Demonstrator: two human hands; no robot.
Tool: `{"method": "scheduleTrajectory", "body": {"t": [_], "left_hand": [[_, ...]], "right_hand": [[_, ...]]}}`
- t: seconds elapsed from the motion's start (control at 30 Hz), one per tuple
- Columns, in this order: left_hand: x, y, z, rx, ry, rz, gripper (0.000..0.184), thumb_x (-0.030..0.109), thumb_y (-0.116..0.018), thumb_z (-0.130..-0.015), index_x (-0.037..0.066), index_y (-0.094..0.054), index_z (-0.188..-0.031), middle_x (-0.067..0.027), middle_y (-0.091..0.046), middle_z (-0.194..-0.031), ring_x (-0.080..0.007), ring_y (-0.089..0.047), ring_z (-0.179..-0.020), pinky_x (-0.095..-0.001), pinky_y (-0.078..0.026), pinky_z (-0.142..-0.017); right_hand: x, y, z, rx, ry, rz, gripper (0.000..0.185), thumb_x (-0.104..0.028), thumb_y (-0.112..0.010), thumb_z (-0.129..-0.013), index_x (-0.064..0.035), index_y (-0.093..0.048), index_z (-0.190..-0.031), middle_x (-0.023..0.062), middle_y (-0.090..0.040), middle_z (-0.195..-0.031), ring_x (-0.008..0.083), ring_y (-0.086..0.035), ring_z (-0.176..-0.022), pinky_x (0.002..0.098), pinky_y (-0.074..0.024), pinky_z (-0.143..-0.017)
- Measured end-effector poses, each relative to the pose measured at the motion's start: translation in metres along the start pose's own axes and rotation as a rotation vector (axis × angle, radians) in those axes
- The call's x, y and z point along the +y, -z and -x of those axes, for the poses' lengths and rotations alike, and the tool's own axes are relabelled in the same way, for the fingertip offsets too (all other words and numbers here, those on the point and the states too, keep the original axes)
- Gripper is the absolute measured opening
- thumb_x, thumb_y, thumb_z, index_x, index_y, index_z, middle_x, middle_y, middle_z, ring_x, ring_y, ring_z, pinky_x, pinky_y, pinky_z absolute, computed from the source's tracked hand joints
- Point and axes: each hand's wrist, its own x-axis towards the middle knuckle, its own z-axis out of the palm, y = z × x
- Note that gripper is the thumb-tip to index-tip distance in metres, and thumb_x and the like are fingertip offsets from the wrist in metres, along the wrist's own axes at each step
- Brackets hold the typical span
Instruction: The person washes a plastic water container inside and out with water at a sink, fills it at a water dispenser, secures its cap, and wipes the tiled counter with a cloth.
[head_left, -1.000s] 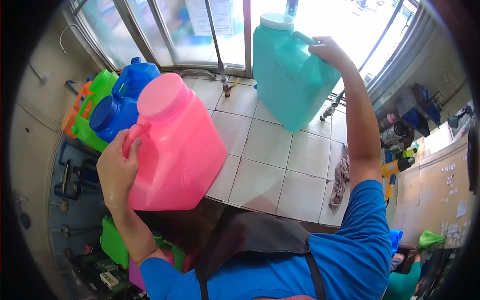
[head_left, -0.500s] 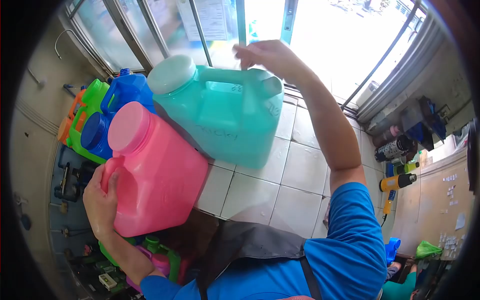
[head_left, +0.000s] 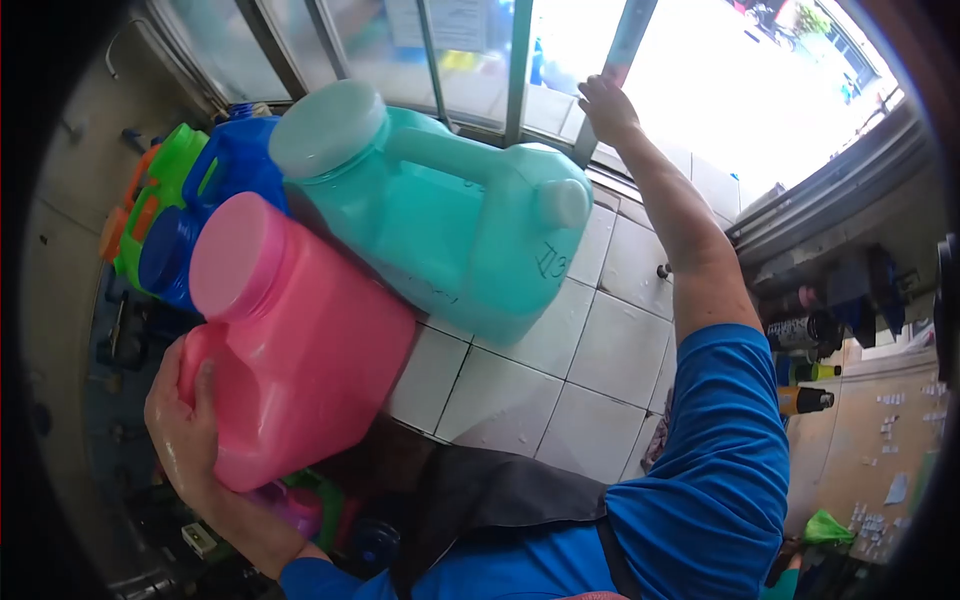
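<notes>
At the left, my left hand is wrapped round the handle of a pink jug with a pink lid, standing tilted near the counter's front edge. Behind and beside it stands a large teal jug with a whitish lid and dark handwriting on its side. My right hand is stretched out beyond the teal jug, at the metal edge of the window panel. Its fingers look spread and hold nothing that I can see.
Blue, green and orange jugs crowd the counter's left end. White tiles cover the counter. A crumpled cloth lies beside my right sleeve. Bottles and a yellow tool are at the right.
The teal jug has moved left, beside the pink one, and my right hand has let go of its handle and reached to the window frame. The pink jug has shifted left with my left hand.
</notes>
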Motion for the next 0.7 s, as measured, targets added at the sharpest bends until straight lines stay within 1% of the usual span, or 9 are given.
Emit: {"method": "scheduleTrajectory", "body": {"t": [0.07,0.23,0.4,0.43,0.5,0.57,0.6,0.67,0.7], "left_hand": [[-0.002,0.000,-0.001,-0.026,0.015,0.026,0.033,0.020,-0.062,-0.097,-0.002,-0.062,-0.121,-0.0213,-0.069,-0.104,-0.0296,-0.067,-0.097,-0.0352,-0.050,-0.088],[-0.009,0.000,0.004,-0.046,0.055,0.085,0.033,0.022,-0.060,-0.099,-0.002,-0.062,-0.121,-0.0175,-0.069,-0.104,-0.0220,-0.064,-0.097,-0.0335,-0.048,-0.090],[-0.009,0.001,0.002,-0.084,0.086,0.131,0.034,0.023,-0.059,-0.100,-0.001,-0.061,-0.122,-0.0176,-0.069,-0.106,-0.0224,-0.064,-0.098,-0.0333,-0.048,-0.090],[-0.009,0.001,0.002,-0.091,0.083,0.132,0.034,0.024,-0.059,-0.100,-0.001,-0.061,-0.123,-0.0176,-0.069,-0.107,-0.0226,-0.064,-0.098,-0.0333,-0.048,-0.090],[-0.009,0.002,0.001,-0.085,0.056,0.115,0.035,0.025,-0.059,-0.100,-0.001,-0.061,-0.123,-0.0176,-0.069,-0.106,-0.0227,-0.064,-0.098,-0.0332,-0.048,-0.089],[-0.006,0.003,0.002,-0.075,0.041,0.098,0.035,0.025,-0.059,-0.100,0.000,-0.061,-0.123,-0.0176,-0.069,-0.106,-0.0229,-0.064,-0.098,-0.0331,-0.048,-0.089],[-0.002,0.004,0.001,-0.082,0.050,0.088,0.035,0.026,-0.060,-0.100,0.000,-0.062,-0.123,-0.0179,-0.069,-0.105,-0.0236,-0.065,-0.098,-0.0332,-0.049,-0.089],[0.002,0.005,0.002,-0.076,0.060,0.081,0.035,0.026,-0.060,-0.100,0.001,-0.062,-0.123,-0.0182,-0.069,-0.105,-0.0244,-0.065,-0.097,-0.0333,-0.049,-0.088],[0.004,0.005,0.002,-0.060,0.047,0.057,0.035,0.027,-0.060,-0.100,0.001,-0.062,-0.123,-0.0187,-0.069,-0.105,-0.0253,-0.066,-0.097,-0.0336,-0.049,-0.088]], "right_hand": [[-0.005,0.025,0.006,-0.033,0.058,0.278,0.029,-0.027,-0.058,-0.091,-0.0167,-0.067,-0.118,0.0017,-0.054,-0.125,0.0223,-0.043,-0.128,0.0426,-0.0338,-0.106],[0.000,0.025,0.024,-0.087,-0.037,0.320,0.028,-0.027,-0.059,-0.091,-0.0167,-0.067,-0.116,0.0022,-0.054,-0.122,0.0242,-0.046,-0.123,0.0424,-0.0388,-0.093],[0.008,0.011,0.064,-0.213,-0.183,0.471,0.028,-0.025,-0.059,-0.092,-0.0159,-0.066,-0.117,0.0035,-0.054,-0.120,0.0281,-0.047,-0.121,0.0473,-0.0431,-0.087],[0.011,0.015,0.069,-0.343,-0.173,0.493,0.044,-0.022,-0.071,-0.082,-0.0122,-0.064,-0.124,0.0095,-0.054,-0.127,0.0337,-0.045,-0.125,0.0498,-0.0475,-0.080],[0.022,-0.008,0.083,-0.369,-0.279,0.413,0.042,-0.015,-0.074,-0.078,-0.0093,-0.068,-0.120,0.0142,-0.054,-0.128,0.0370,-0.044,-0.127,0.0572,-0.0492,-0.086],[0.031,-0.005,0.103,-0.484,-0.366,0.454,0.051,-0.017,-0.075,-0.079,-0.0092,-0.065,-0.129,0.0167,-0.051,-0.137,0.0404,-0.041,-0.131,0.0623,-0.0448,-0.096],[0.038,-0.003,0.112,-0.696,-0.345,0.559,0.049,-0.021,-0.065,-0.089,-0.0099,-0.058,-0.136,0.0132,-0.046,-0.140,0.0372,-0.039,-0.135,0.0579,-0.0389,-0.106],[0.046,0.012,0.120,-0.928,-0.477,0.571,0.074,0.001,-0.075,-0.077,-0.0127,-0.049,-0.145,0.0149,-0.039,-0.151,0.0409,-0.035,-0.139,0.0605,-0.0366,-0.110],[0.055,0.005,0.125,-1.003,-0.514,0.580,0.081,0.001,-0.076,-0.076,-0.0126,-0.043,-0.149,0.0148,-0.039,-0.152,0.0390,-0.034,-0.141,0.0614,-0.0366,-0.110]]}}
